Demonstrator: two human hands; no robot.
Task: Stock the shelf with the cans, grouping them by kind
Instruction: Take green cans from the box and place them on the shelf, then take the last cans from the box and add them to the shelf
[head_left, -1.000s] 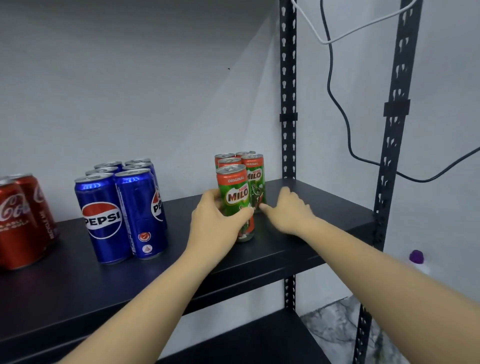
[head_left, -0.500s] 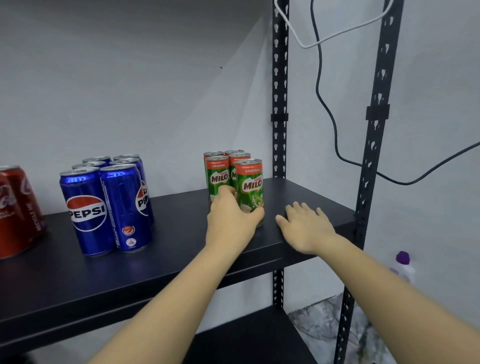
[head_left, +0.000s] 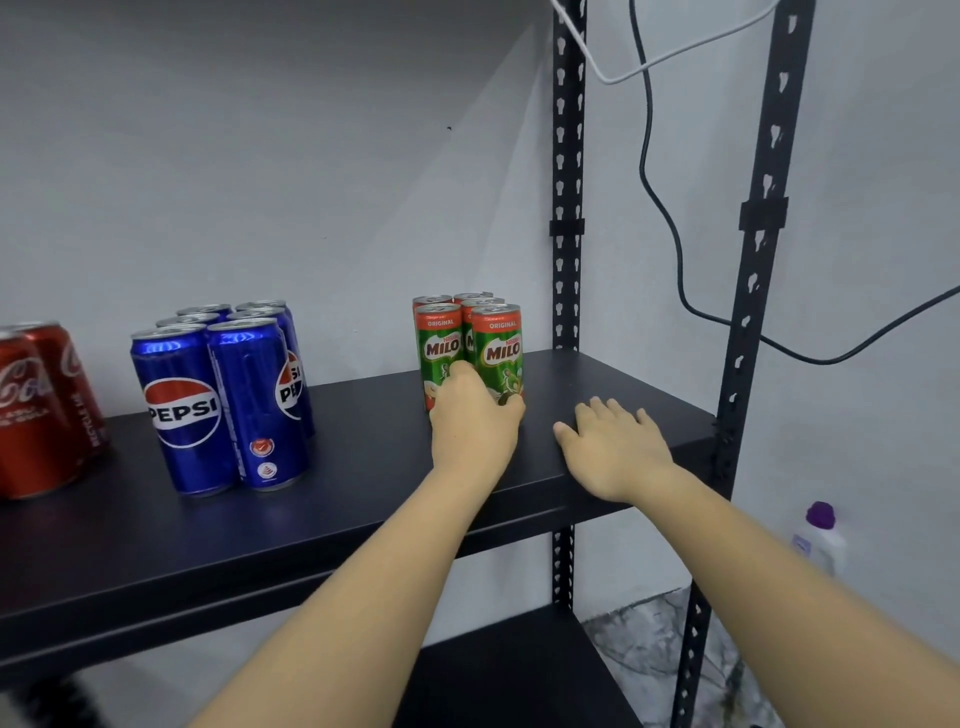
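The front Milo can (head_left: 500, 353) has been slid back over the past second to stand flush with the other Milo cans (head_left: 439, 343), with the left hand (head_left: 475, 426) still wrapped round its base while the right hand (head_left: 615, 449) has let go and lies flat and open on the shelf (head_left: 363, 499). That group looks settled, apart from the Pepsi cans (head_left: 228, 400) and red cola cans (head_left: 41, 410). The black metal shelf stands against a pale wall, with cables (head_left: 670, 223) hanging by its posts.

Upright on black shelf (head_left: 363, 457): red Coke cans (head_left: 41, 410) left, blue Pepsi cans (head_left: 223, 395) mid, green Milo cans (head_left: 467, 343) right, grps apart.
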